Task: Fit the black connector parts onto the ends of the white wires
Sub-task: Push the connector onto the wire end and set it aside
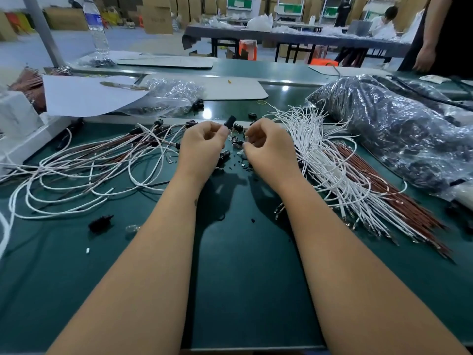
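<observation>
My left hand [203, 144] pinches a small black connector [229, 121] between thumb and forefinger, held above the green table. My right hand [266, 144] is curled beside it, fingers closed; whether anything sits in them I cannot tell. Between the two hands lie several loose black connector parts [236, 144]. A bundle of white wires [322, 160] with bare ends lies to the right, on top of brown wires [389, 198]. To the left sprawl white wires [84, 170] that carry black connectors on their ends.
A large clear bag of black parts [399, 129] fills the right side. A smaller clear bag [171, 98] and a white sheet [87, 96] lie at the back left, with a water bottle [96, 29] behind. A person's hand [425, 58] hangs at the far right.
</observation>
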